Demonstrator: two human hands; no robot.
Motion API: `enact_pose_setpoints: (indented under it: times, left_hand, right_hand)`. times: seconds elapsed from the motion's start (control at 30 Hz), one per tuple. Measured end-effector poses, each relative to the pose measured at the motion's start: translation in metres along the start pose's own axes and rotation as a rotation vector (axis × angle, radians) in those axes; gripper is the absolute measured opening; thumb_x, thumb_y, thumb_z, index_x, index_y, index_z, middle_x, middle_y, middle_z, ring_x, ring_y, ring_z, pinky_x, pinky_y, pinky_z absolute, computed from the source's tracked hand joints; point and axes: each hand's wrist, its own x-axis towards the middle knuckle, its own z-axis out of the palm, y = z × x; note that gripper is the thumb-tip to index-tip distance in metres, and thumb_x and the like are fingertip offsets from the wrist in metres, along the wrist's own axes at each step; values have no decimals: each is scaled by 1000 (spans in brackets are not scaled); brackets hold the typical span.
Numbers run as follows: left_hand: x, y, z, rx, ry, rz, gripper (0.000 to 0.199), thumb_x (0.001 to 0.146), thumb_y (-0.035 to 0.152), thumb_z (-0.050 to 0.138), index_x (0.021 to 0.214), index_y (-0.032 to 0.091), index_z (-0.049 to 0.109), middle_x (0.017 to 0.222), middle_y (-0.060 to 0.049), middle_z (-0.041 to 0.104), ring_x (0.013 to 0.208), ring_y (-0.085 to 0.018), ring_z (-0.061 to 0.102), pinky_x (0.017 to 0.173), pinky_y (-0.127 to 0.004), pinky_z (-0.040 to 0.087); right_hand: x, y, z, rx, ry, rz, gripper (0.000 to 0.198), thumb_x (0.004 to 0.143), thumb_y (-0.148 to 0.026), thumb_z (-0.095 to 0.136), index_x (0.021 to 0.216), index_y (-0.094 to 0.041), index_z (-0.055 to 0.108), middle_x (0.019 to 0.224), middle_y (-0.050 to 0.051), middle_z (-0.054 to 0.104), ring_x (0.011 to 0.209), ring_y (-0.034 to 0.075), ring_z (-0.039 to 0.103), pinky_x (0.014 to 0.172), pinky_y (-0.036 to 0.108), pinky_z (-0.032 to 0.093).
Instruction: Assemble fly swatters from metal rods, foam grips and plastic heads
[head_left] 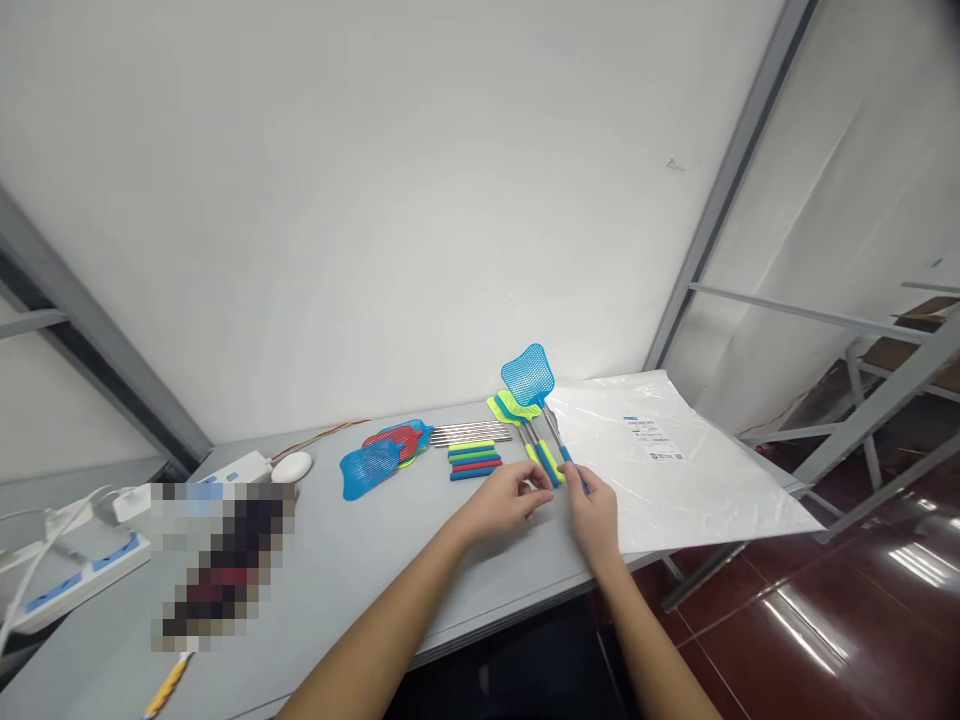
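My right hand is closed round the blue handle of a fly swatter. The swatter stands raised, its blue mesh head up and its metal rod slanting down to my fingers. My left hand hovers just left of it, fingers loosely curled and apart, with nothing visible in them. Behind my hands lie several whole fly swatters with green and blue heads. Left of these are loose foam-like grips in green, blue and red, a row of metal rods, and blue and red swatter heads.
A white plastic package with a label covers the table's right end. At the left are power strips, a white round object, a blurred-out item and a yellow cord. A wall rises behind the grey table.
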Motion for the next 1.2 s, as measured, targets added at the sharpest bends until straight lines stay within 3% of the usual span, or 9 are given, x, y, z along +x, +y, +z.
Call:
enact_pose_setpoints:
  times: [0.13,0.4,0.57,0.77,0.87,0.97,1.07,1.13,1.2]
  left_hand:
    - [17,0,-8,-125,57,7,20,79,37,65,85,19,60,68,2,58,53,-10,53,52,-22,41]
    - [13,-33,-8,-306,253,-137,26,72,37,72,82,17,59,66,3,56,49,-8,52,48,-20,39]
    - [16,-30,2,-386,437,-196,29,71,40,73,81,17,57,67,4,56,47,-7,51,43,-18,33]
    - [17,-23,-2,-504,553,-178,32,68,41,75,80,18,56,72,4,58,46,-5,48,41,-17,31]
    - [17,-11,9,-565,534,-151,33,69,44,73,77,17,56,73,1,62,46,-5,49,40,-18,32]
    - [15,6,27,-591,365,-110,32,59,35,82,76,14,64,85,-8,69,62,-14,63,51,-24,45]
    - [11,14,37,-622,132,-40,45,65,27,80,108,17,68,102,-12,71,90,-23,66,69,-29,51]
    - [9,12,33,-619,166,-13,52,72,27,75,122,20,62,105,-11,71,101,-23,64,76,-30,50]
    - [10,6,25,-594,299,-15,48,73,28,75,120,21,64,112,-11,69,105,-23,62,78,-30,50]
  right_hand:
    - [-3,1,-1,15,-34,9,43,91,-49,45,94,-15,71,85,6,71,81,20,62,72,26,44]
    - [-7,1,0,83,-70,101,45,90,-52,46,99,-16,72,92,6,71,86,21,62,77,26,44]
    - [-6,1,0,64,-76,96,46,90,-52,46,98,-16,72,92,6,72,87,22,63,76,26,45]
    - [-5,4,2,29,-63,84,48,89,-54,45,95,-16,72,91,7,72,86,22,63,71,27,45]
    - [-5,4,3,24,-76,65,47,89,-53,44,95,-16,73,87,7,72,82,23,63,69,27,45]
    - [-6,3,2,31,-117,29,42,87,-48,47,97,-16,73,83,7,72,78,23,64,68,28,46]
    - [-7,2,1,31,-141,8,39,87,-45,47,96,-17,73,84,8,73,79,23,64,71,29,47]
    - [-7,3,2,22,-140,13,39,89,-45,45,97,-18,73,87,7,73,80,23,64,73,29,46]
    - [-6,4,3,10,-135,28,41,90,-47,45,98,-19,73,88,7,73,79,22,64,73,29,46]
